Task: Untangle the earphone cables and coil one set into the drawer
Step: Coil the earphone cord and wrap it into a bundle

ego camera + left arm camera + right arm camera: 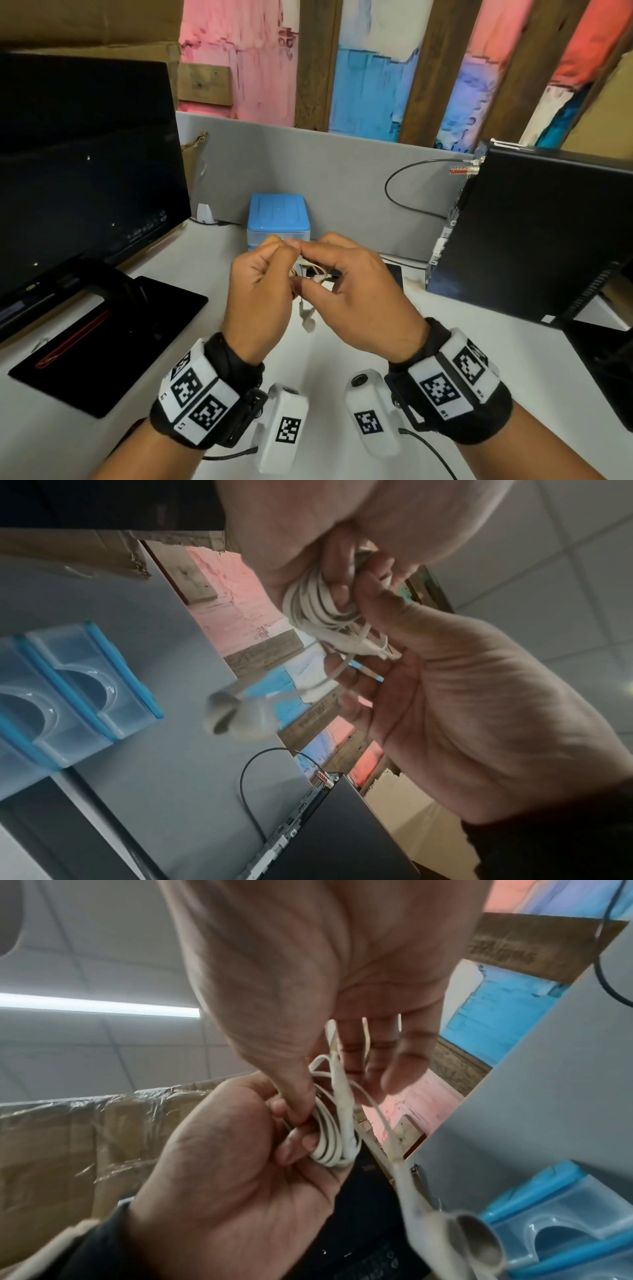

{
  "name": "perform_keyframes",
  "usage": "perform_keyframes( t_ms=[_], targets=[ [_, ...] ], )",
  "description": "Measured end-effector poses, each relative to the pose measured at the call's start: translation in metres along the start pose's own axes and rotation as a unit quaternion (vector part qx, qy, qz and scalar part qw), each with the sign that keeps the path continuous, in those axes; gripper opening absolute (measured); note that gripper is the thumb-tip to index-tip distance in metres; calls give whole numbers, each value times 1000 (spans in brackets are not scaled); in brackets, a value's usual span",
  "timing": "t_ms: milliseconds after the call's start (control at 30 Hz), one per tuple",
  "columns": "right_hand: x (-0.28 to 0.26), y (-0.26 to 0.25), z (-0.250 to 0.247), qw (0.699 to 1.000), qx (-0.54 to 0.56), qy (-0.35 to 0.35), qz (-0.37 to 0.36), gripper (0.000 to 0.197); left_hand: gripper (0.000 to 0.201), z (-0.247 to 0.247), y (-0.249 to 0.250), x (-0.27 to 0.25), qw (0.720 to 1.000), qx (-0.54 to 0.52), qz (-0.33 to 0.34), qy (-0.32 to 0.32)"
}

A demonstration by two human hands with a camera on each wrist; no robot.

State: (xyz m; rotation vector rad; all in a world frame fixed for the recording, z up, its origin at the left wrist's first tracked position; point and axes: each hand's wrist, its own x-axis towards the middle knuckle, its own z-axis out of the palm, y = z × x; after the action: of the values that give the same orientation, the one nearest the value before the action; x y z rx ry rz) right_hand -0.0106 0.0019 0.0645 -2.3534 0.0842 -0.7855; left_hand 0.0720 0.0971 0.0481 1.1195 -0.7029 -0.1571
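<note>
While both hands are raised close together above the near part of the white desk (342, 359), the left hand (260, 301) curls its fingers round a small coil of white earphone cable (318, 607), and the right hand (359, 301) pinches the same bundle between thumb and fingertips, its other fingers loosely spread. Two earbuds (236, 718) dangle free below, so the coiling looks nearly done. Farther back, the blue plastic drawer unit (279, 219) stands against the grey partition (342, 164), its drawers apparently closed, so stowing remains.

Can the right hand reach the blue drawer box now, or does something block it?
Probably yes: the drawer box stands just behind the right hand, nothing between. But both hands grip the earphone cable.
</note>
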Motion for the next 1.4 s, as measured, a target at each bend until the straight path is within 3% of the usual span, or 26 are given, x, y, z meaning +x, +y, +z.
perform_keyframes(
  t_ms=[200, 467, 633, 833, 967, 1133, 1200, 1300, 1367, 1400],
  targets=[
    [-1, -8, 9, 995, -62, 29, -70, 18, 51, -3, 1, 1, 999, -12, 18, 43],
    [14, -18, 2, 969, -223, 24, -104, 31, 56, -8, -3, 9, 998, 14, 3, 67],
    [18, -18, -5, 975, -210, -68, -41, 22, 55, -5, -8, 7, 998, 46, -15, 49],
    [16, -24, -13, 971, -211, -111, 30, 10, 63, -5, -25, 3, 991, 134, 14, 9],
    [17, -22, -18, 974, -181, -118, 75, 15, 71, -6, -31, 3, 982, 187, 41, 7],
    [19, -19, -20, 975, -153, -140, 81, 19, 71, -7, -34, 3, 982, 182, 42, -4],
    [21, -17, -22, 975, -144, -144, 86, 20, 68, -6, -34, 2, 986, 167, 28, -8],
    [26, -13, -28, 979, -108, -137, 109, 19, 56, -2, -31, 2, 998, 63, -23, 15],
    [31, -13, -34, 982, -66, -130, 118, 17, 56, -1, -32, 4, 995, -22, -98, 15],
    [32, -13, -37, 984, -48, -124, 117, 16, 60, -1, -32, 5, 987, -65, -149, -17]
  ],
)
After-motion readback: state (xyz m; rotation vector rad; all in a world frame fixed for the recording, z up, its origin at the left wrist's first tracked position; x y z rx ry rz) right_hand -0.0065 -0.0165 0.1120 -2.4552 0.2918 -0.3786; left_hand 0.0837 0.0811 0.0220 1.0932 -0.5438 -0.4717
